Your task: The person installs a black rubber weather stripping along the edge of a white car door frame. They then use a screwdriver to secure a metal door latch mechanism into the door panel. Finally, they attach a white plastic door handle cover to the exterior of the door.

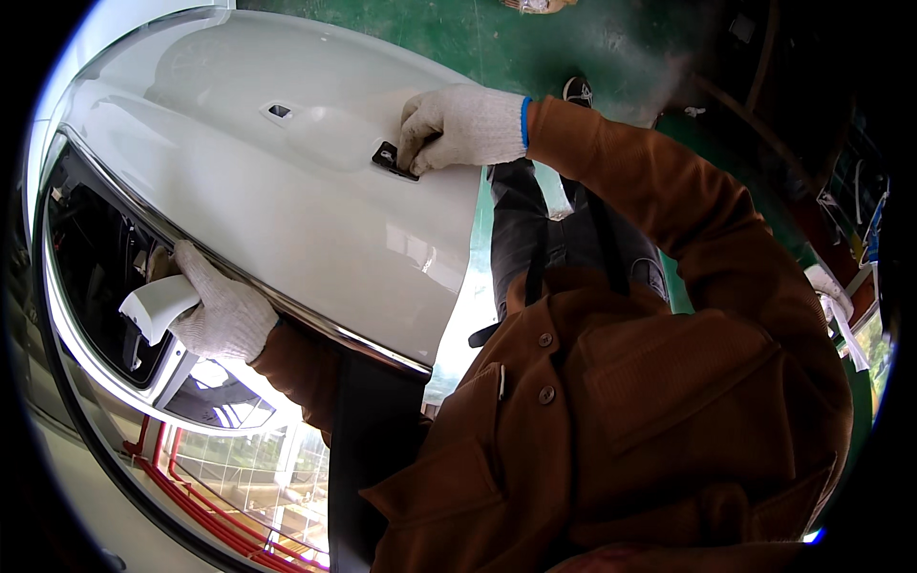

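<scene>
A white car door [315, 191] lies before me, its glossy outer skin facing up. My right hand [463, 126], in a white knit glove with a blue cuff, has its fingers curled at a small black plate [394, 160] near the door's edge. Its fingertips pinch the plate's near end. My left hand [224, 310], also gloved, is by the window sill with the thumb toward the trim strip. Its fingers are closed round a white curved piece [158, 307], whose far end sticks out over the window opening; part of it is hidden by the glove.
Another small opening [278, 112] pierces the door skin. Shiny trim [315, 323] runs along the window sill, beside the dark window opening [95, 258]. Red pipes [205, 501] show at lower left. Green floor [401, 24] lies beyond the door, with my shoe [577, 92] on it.
</scene>
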Demonstrator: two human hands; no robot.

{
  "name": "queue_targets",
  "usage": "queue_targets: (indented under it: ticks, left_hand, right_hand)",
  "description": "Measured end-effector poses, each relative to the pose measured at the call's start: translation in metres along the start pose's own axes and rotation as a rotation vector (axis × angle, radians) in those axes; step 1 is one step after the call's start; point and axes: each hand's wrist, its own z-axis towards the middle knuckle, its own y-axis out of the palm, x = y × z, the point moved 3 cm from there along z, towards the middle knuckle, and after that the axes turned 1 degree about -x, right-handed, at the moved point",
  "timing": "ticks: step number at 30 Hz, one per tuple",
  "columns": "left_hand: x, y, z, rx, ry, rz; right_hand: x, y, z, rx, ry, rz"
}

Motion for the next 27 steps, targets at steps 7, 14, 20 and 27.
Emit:
queue_targets:
  ticks: [7,14,20,27]
  left_hand:
    - [-0.003,0.0,-0.001,0.001,-0.011,-0.046]
    - [-0.008,0.0,0.002,-0.013,0.025,-0.038]
    - [-0.01,-0.002,0.002,-0.011,0.03,-0.042]
    - [-0.004,0.001,-0.001,0.003,0.016,0.033]
  right_hand:
    - [-0.002,0.0,-0.001,0.01,0.055,-0.051]
    - [0.003,0.001,-0.003,-0.019,0.201,0.106]
    - [-0.005,0.002,0.006,-0.1,0.218,-0.011]
    - [-0.011,0.009,0.026,-0.157,0.162,-0.338]
